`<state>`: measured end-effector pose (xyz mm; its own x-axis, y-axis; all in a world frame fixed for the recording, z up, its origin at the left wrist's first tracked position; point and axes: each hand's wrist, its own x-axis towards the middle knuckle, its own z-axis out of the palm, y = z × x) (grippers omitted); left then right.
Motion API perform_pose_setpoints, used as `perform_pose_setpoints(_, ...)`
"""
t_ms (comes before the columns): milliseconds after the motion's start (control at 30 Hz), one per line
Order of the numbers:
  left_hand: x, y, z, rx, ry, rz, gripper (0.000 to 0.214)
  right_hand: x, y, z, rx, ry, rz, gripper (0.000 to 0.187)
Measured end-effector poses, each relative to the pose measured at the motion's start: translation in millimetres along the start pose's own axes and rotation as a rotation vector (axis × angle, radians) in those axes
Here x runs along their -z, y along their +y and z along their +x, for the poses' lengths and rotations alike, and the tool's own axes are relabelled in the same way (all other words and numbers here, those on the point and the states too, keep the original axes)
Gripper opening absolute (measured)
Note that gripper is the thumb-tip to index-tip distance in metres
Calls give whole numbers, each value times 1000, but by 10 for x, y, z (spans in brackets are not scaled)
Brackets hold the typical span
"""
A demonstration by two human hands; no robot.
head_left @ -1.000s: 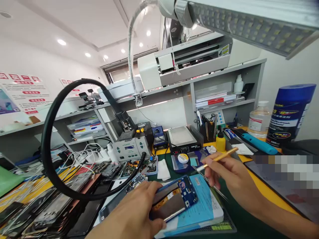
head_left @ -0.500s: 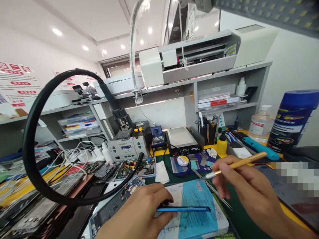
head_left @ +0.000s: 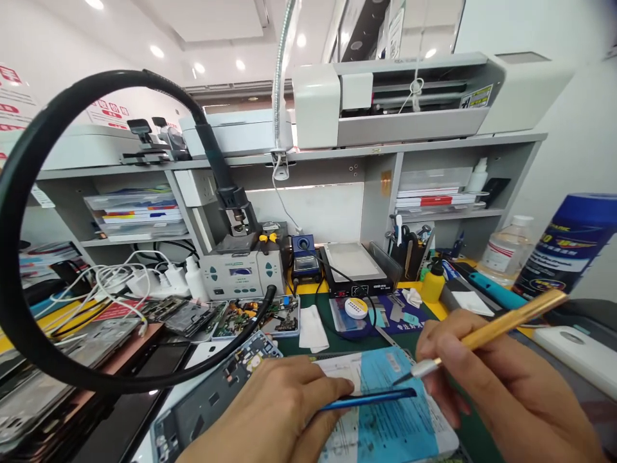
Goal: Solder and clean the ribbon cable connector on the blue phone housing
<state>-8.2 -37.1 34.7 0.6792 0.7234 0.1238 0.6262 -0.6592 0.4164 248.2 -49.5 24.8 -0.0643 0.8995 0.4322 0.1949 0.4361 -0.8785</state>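
- My left hand [head_left: 270,418] was closed on a thin blue phone panel [head_left: 366,400], held edge-on at 6 o'clock of the desk [head_left: 446,313], over a blue pad [head_left: 385,434].
- My right hand [head_left: 506,392] pinched a gold-handled blade [head_left: 486,329] like a pen, its tip at the panel's 2 o'clock end. I could not tell if it touched.
- Judgement: keep the blade shallow along the edge, brace the right hand, and keep the left thumb clear.
- The blue can [head_left: 569,247] stood at 2 o'clock, its label too blurred to read.
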Motion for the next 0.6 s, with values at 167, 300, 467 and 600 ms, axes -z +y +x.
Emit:
perform_pose_setpoints(167,-36,-60,-5,43,5,-43,33,-153,-204,83,312,-128,-322,25)
perform_pose_setpoints(300,-103,-101,18,-1,13,-20,27,-243,-190,139,341,-103,-351,30)
perform_pose_setpoints(467,-105,-88,24,28,8,-60,25,-286,-130,118,361,-116,-389,30)
perform_pose_setpoints(600,-94,-68,20,27,-4,-71,23,-304,-118,115,343,-96,-394,30)
